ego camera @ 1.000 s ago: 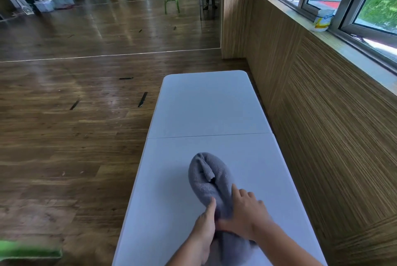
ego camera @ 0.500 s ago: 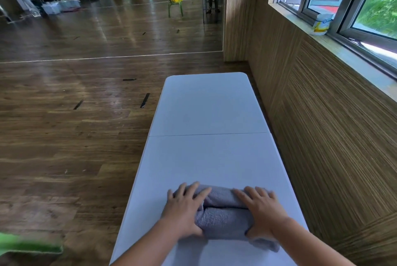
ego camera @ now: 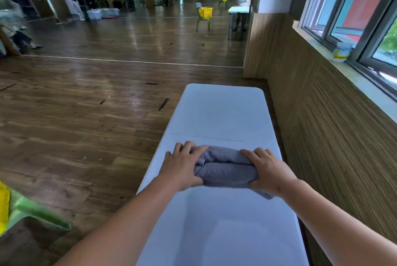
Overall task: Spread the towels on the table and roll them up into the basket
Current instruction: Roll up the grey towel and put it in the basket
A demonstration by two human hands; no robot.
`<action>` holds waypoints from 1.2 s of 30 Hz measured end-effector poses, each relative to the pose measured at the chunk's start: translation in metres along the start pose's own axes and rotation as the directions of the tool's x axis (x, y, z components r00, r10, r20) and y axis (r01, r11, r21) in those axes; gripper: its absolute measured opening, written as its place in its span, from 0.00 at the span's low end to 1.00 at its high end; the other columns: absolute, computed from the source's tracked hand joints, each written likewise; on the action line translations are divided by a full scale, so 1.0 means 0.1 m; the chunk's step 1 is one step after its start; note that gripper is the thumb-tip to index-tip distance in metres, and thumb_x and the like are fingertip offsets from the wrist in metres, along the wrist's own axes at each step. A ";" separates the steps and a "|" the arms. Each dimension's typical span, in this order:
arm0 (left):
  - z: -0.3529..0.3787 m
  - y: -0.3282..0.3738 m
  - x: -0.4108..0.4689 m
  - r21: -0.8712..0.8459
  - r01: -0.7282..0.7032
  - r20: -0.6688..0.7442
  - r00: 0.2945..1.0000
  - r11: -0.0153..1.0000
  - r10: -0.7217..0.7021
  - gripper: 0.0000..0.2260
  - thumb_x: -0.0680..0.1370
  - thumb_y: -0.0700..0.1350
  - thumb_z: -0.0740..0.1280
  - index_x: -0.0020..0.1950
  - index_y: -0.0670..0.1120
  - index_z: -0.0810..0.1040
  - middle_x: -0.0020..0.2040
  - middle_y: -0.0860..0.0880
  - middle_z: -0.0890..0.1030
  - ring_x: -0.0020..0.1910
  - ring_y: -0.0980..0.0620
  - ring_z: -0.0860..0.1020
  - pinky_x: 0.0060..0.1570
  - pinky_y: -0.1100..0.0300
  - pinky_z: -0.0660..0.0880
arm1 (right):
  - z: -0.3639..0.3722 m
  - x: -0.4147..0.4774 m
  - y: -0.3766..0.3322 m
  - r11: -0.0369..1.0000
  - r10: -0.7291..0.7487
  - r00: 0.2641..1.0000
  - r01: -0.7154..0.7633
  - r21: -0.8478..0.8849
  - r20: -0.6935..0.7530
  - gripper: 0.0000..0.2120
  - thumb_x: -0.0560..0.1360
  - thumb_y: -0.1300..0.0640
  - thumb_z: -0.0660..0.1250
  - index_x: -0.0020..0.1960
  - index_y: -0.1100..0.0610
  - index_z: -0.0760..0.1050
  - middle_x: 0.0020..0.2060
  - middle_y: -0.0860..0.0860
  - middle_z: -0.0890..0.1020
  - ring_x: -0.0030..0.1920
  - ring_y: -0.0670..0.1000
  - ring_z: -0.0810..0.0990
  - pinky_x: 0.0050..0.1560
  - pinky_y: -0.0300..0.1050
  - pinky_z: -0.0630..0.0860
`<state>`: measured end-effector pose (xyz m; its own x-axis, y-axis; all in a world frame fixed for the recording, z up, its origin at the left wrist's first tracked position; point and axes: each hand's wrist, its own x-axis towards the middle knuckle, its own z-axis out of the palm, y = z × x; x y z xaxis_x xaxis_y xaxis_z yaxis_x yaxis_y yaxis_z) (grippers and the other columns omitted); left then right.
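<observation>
Grey towel [ego camera: 224, 170] rolled thick, seam running crosswise

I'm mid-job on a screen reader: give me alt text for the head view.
Two hands grip a rolled grey towel lying crosswise on a white table, the left hand around its left end and the right hand around its right end. A loose towel corner pokes out beneath the right hand. A wood-panelled wall runs along the table's right side.

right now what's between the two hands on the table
Head view: the rolled grey towel, crosswise on the table; the left hand and right hand each hold one end.
</observation>
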<state>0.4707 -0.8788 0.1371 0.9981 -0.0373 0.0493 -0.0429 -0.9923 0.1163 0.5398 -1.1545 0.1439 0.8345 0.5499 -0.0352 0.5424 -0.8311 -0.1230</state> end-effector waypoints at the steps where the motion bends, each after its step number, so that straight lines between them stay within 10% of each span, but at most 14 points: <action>1: -0.07 -0.05 -0.05 0.003 0.011 -0.020 1.000 1.000 -0.011 0.43 0.62 0.61 0.68 0.75 0.65 0.55 0.64 0.57 0.62 0.61 0.49 0.63 0.54 0.48 0.70 | -0.07 0.02 -0.07 1.000 -0.014 1.000 0.014 0.003 -0.013 0.39 0.60 0.41 0.66 0.70 0.36 0.57 0.53 0.44 0.70 0.54 0.51 0.69 0.43 0.49 0.77; 14: -0.44 -2.31 -2.16 0.014 0.361 -0.092 0.929 0.932 -0.359 0.43 0.60 0.64 0.67 0.74 0.65 0.56 0.64 0.58 0.63 0.61 0.49 0.65 0.52 0.47 0.72 | 0.16 0.67 -2.97 0.923 -0.384 0.923 0.383 0.031 0.032 0.41 0.60 0.39 0.65 0.72 0.35 0.56 0.57 0.40 0.70 0.58 0.46 0.68 0.48 0.43 0.75; 25: -0.88 -4.87 -4.86 0.004 0.761 -0.058 0.647 0.648 -0.760 0.45 0.60 0.64 0.68 0.75 0.65 0.55 0.68 0.56 0.63 0.64 0.48 0.64 0.53 0.49 0.73 | 0.86 1.30 -6.95 0.647 -0.762 0.634 0.751 0.133 0.129 0.45 0.59 0.40 0.66 0.75 0.37 0.55 0.59 0.42 0.69 0.62 0.48 0.68 0.52 0.44 0.75; 36: -0.75 -6.68 -5.60 -0.028 0.876 -0.020 0.481 0.482 -0.876 0.42 0.63 0.64 0.67 0.76 0.65 0.57 0.64 0.58 0.65 0.62 0.51 0.65 0.46 0.55 0.69 | 1.49 2.37 -9.13 0.469 -0.879 0.431 0.857 0.213 0.205 0.45 0.61 0.41 0.66 0.76 0.39 0.54 0.60 0.44 0.70 0.64 0.49 0.68 0.51 0.45 0.73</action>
<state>-0.0626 -0.1858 0.1062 0.5169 0.8541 -0.0581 0.8524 -0.5072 0.1273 0.2280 -0.2532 0.0998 -0.1372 0.9844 -0.1101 0.9491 0.0988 -0.2992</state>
